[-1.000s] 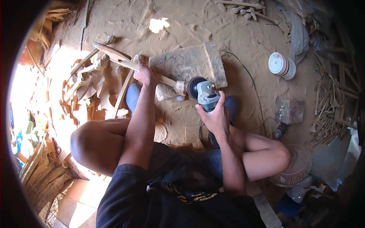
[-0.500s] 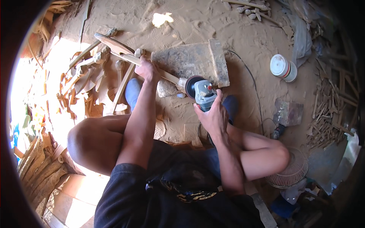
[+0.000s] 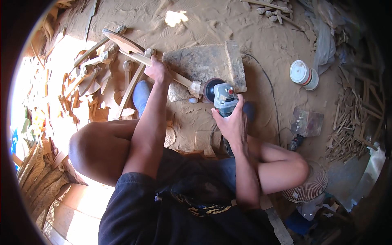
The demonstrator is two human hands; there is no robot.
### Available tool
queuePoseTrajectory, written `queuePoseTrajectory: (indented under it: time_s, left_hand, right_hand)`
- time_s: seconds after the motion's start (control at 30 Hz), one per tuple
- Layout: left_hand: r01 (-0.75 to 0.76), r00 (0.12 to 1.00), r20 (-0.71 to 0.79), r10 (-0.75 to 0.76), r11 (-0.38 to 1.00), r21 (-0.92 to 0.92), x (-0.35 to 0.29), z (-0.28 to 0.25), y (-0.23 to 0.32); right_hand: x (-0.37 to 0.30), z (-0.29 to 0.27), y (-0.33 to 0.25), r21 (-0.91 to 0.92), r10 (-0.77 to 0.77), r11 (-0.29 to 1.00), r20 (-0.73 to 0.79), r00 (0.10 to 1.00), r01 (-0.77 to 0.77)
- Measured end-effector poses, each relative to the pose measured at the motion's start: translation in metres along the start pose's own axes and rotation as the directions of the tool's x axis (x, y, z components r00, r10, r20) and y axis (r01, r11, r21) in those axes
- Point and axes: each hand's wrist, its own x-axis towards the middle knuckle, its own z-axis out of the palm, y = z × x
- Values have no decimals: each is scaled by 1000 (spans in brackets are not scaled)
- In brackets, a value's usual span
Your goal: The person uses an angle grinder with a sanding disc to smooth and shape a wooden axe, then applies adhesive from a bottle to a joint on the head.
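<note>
My left hand (image 3: 157, 70) is closed around the shaft of a long pale wooden paddle-like piece (image 3: 181, 78). Its broad flat end (image 3: 122, 41) points to the far left, and its faceted knob (image 3: 196, 88) faces right. In my right hand (image 3: 232, 122) is an angle grinder (image 3: 225, 98), gripped by its body, with a dark round sanding disc (image 3: 211, 90) at the front. The disc stands just right of the knob, with a narrow gap showing. Under the shaft, on the sandy ground, lies a worn wooden block (image 3: 200, 61).
Several carved wooden pieces (image 3: 96, 77) are heaped at the left. A white tub (image 3: 301, 72), a metal box (image 3: 308, 121) and a fan cage (image 3: 308, 181) stand at the right. A black cable (image 3: 269, 77) curves over the sand. Wood sticks (image 3: 347, 122) pile up at the far right.
The grinder has shifted slightly right and away from me, opening a gap between its disc and the knob. My left hand has kept its hold on the wooden piece.
</note>
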Motion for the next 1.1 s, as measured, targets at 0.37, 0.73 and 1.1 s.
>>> queuePoseTrajectory:
  time_s: [0.37, 0.73, 1.1]
  left_hand:
    - [8, 1000, 4, -8, 998, 69, -1, -1, 1]
    - [-50, 999, -2, 51, 992, 113, -1, 1, 1]
    - [-86, 996, 27, 83, 982, 166, 6, 0, -5]
  right_hand:
    - [3, 7, -5, -69, -36, 997, 21, 999, 37]
    - [2, 4, -16, -146, 9, 989, 40, 999, -3]
    - [5, 7, -15, -182, -28, 983, 25, 999, 32]
